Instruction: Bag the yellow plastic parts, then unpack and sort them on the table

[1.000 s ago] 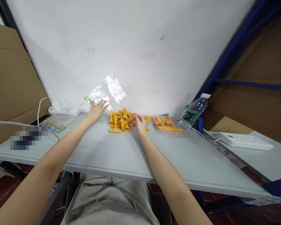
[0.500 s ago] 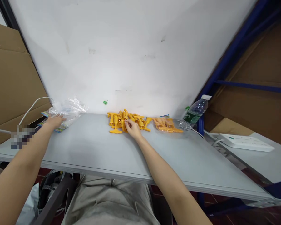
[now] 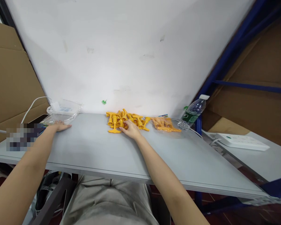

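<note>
A heap of yellow plastic T-shaped pieces with cup-like ends (image 3: pixel 114 120) lies on the table against the wall. My right hand (image 3: pixel 131 129) rests at the front of this heap, thumb and fingers apart, touching the pieces; its fingertips are partly hidden among them. At the left, my left hand (image 3: pixel 59 126) lies low over the table with its thumb stretched to the right and fingers extended. Just behind it is a clear plastic bag (image 3: pixel 70 117). A sliver of something blue shows beside the left wrist, mostly covered.
Right of the heap sits a clear bag of orange-yellow pieces (image 3: pixel 165 124). A water bottle (image 3: pixel 194 112) leans beside a blue rack post. Further right is a white power strip (image 3: pixel 242 141). Cardboard (image 3: pixel 11 81) and a white cable (image 3: pixel 29 107) border the left.
My left hand has shifted slightly right and toward me, and the clear bag behind it lies flatter. The colourful printed sheets are now mostly out of sight. My right thumb has moved away from the fingers.
</note>
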The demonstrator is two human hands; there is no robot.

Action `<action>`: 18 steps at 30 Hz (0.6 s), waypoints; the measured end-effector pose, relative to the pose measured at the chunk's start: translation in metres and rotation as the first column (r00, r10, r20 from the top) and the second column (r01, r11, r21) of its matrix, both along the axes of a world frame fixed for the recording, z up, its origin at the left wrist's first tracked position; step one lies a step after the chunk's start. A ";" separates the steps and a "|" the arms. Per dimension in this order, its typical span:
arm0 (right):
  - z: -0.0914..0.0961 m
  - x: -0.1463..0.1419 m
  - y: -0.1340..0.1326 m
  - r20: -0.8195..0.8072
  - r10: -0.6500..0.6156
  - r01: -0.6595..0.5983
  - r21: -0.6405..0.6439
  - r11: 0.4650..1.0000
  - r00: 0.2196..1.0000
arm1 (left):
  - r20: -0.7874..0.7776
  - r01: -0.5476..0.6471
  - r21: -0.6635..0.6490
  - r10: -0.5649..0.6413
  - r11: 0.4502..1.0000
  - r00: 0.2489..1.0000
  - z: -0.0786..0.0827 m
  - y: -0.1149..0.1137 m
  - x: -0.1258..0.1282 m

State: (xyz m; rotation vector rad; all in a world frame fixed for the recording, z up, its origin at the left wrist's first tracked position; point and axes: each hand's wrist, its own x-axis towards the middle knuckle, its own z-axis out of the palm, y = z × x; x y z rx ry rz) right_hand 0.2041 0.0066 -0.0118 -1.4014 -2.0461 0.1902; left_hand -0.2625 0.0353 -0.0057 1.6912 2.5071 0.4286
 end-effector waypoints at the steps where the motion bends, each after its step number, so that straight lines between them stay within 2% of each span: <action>1: 0.000 0.000 0.000 0.030 -0.008 0.008 -0.006 1.000 1.000 | 0.003 -0.036 -0.063 0.036 0.997 0.999 -0.001 -0.002 0.004; 3: 0.000 0.000 0.001 0.072 -0.031 0.032 -0.013 0.999 0.997 | 0.008 -0.081 -0.135 0.083 0.987 0.996 -0.005 -0.007 0.013; 11: -0.007 -0.003 0.007 0.155 -0.131 0.124 0.056 0.991 0.979 | 0.054 -0.153 -0.008 0.153 0.988 0.987 -0.013 -0.009 0.042; 15: -0.011 -0.004 0.009 0.120 -0.122 0.114 0.073 0.991 0.985 | 0.064 -0.176 0.023 0.174 0.984 0.983 -0.013 -0.005 0.049; 18: -0.013 -0.002 0.010 0.018 -0.097 0.095 0.077 0.992 0.995 | 0.055 -0.181 0.064 0.178 0.981 0.982 -0.012 -0.006 0.052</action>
